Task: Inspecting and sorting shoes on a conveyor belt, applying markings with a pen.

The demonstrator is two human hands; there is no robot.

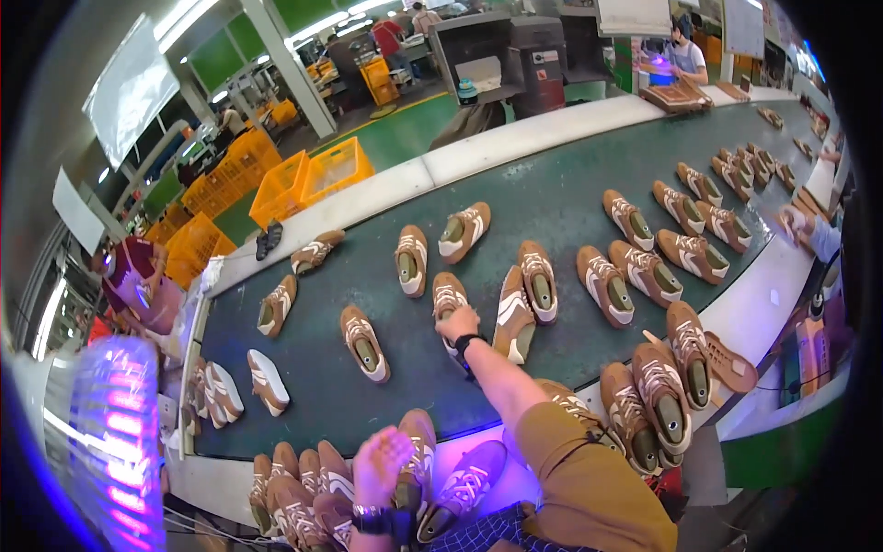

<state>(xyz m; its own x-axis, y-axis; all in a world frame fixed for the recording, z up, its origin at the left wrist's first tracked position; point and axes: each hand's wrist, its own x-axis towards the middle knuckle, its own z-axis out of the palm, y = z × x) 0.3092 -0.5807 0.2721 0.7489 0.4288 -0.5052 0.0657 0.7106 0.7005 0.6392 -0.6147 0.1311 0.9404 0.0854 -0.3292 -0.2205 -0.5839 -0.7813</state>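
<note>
My right hand (458, 324) reaches out over the dark green belt (543, 198), its fingers closed on a brown sneaker (448, 291) with white laces. Two more brown sneakers (524, 304) lie just right of it. Closer to me, my left hand (382, 463) hovers at the near ledge with its fingers stretched out and nothing visible in them. Beside it stands a brown sneaker (418, 448), partly hidden by the hand, and another sneaker (467, 486) tinted purple by the light. Several brown sneakers (296, 501) crowd the ledge left of that hand.
Sneakers are scattered along the belt, with a group (653, 230) at the right. More sneakers (658, 396) are piled at the near right edge beside a brown sole (731, 363). Orange crates (308, 179) stand beyond the far ledge. Other people work at far left and right.
</note>
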